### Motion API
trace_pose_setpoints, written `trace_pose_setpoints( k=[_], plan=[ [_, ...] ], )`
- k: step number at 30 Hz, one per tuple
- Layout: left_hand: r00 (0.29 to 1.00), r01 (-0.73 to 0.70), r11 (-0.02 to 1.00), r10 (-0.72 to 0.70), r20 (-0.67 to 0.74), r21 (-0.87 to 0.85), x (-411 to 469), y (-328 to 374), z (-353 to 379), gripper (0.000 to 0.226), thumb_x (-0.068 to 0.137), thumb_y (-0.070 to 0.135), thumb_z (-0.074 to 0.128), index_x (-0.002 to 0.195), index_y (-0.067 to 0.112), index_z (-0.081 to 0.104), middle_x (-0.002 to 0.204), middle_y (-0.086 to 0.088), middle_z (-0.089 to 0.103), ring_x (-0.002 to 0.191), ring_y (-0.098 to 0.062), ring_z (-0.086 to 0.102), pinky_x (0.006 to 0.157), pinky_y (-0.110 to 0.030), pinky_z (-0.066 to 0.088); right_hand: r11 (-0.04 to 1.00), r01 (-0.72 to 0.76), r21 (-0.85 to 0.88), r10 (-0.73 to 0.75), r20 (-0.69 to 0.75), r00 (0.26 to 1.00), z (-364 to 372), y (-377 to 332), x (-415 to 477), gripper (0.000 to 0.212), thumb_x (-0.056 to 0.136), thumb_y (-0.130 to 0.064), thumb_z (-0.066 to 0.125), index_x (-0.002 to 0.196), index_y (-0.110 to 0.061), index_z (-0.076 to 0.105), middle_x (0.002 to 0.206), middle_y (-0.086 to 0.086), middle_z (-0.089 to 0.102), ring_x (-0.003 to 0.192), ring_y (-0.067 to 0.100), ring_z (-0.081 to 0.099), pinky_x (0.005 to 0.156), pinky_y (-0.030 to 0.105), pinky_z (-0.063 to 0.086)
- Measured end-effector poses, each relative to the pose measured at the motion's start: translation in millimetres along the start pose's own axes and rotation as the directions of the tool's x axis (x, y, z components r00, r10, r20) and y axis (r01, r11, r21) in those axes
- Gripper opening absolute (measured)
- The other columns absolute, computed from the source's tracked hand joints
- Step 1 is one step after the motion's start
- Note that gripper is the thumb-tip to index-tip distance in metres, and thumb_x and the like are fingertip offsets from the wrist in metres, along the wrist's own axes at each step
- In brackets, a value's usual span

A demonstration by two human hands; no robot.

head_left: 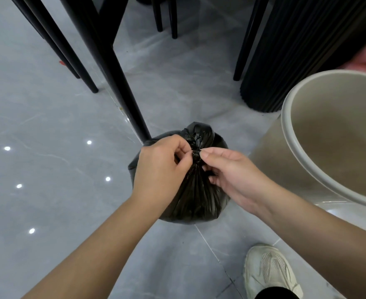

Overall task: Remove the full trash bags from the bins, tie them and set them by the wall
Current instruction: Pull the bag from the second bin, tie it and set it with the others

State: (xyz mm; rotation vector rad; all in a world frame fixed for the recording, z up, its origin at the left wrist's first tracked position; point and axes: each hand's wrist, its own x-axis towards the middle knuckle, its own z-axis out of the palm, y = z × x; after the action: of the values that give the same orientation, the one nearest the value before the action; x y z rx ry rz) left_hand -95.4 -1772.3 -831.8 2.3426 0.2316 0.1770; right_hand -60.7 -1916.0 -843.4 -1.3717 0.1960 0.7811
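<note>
Black trash bag (196, 197) sits on the grey tiled floor (48, 126), just left of the emptied beige bin (328, 137) and near a black chair leg (121, 83). Left hand (162, 167) and right hand (225, 169) each pinch plastic at the knot (196, 153) on the gathered neck. To finish well, I judge both should pull outward evenly, cinching the knot snug down against the neck without tearing the thin film.
</note>
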Motion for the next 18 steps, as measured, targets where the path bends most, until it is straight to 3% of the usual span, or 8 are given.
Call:
trace_pose_setpoints(
  k=[2,5,9,18],
  plan=[
    [1.000,-0.004,1.000,0.004,0.008,-0.006,-3.6,0.5,1.9,0.006,0.081,0.018,0.064,0.083,0.023,0.068,0.070,0.013,0.065,0.065,-0.005,0.061,0.065,-0.022,0.051,1.000,0.003,0.012,-0.002,-0.054,0.999,1.2,5.8,0.7,0.016,0.093,-0.015,0.055,0.102,-0.011,0.067,0.081,0.000,0.057,0.073,0.006,0.050,0.062,0.022,0.038],
    [0.999,0.017,0.999,-0.015,0.049,-0.049,-8.7,0.9,4.6,0.012,0.081,0.019,0.065,0.091,0.022,0.071,0.078,0.013,0.069,0.071,-0.004,0.064,0.073,-0.027,0.054,1.000,0.010,0.015,-0.008,-0.115,0.993,0.8,9.8,-0.5,0.013,0.093,-0.016,0.056,0.097,-0.016,0.068,0.081,0.000,0.057,0.075,0.008,0.050,0.064,0.023,0.040],
    [0.996,0.071,0.994,-0.066,0.060,-0.084,-8.6,3.0,8.8,0.010,0.080,0.021,0.067,0.088,0.026,0.069,0.075,0.017,0.066,0.072,-0.003,0.062,0.072,-0.024,0.052,0.999,0.034,-0.023,-0.037,-0.150,0.988,1.4,10.3,-2.4,0.014,0.092,-0.016,0.058,0.087,-0.020,0.070,0.079,-0.001,0.058,0.077,0.008,0.052,0.069,0.026,0.041],
    [0.988,0.151,0.977,-0.143,0.063,-0.149,-11.5,7.3,18.2,0.008,0.083,0.027,0.062,0.085,0.026,0.070,0.074,0.014,0.069,0.068,-0.004,0.064,0.070,-0.036,0.055,0.995,0.068,-0.078,-0.082,-0.202,0.976,0.5,8.1,-4.9,0.011,0.087,-0.023,0.064,0.086,-0.020,0.075,0.084,-0.005,0.070,0.080,0.005,0.059,0.067,0.023,0.043]
  ],
)
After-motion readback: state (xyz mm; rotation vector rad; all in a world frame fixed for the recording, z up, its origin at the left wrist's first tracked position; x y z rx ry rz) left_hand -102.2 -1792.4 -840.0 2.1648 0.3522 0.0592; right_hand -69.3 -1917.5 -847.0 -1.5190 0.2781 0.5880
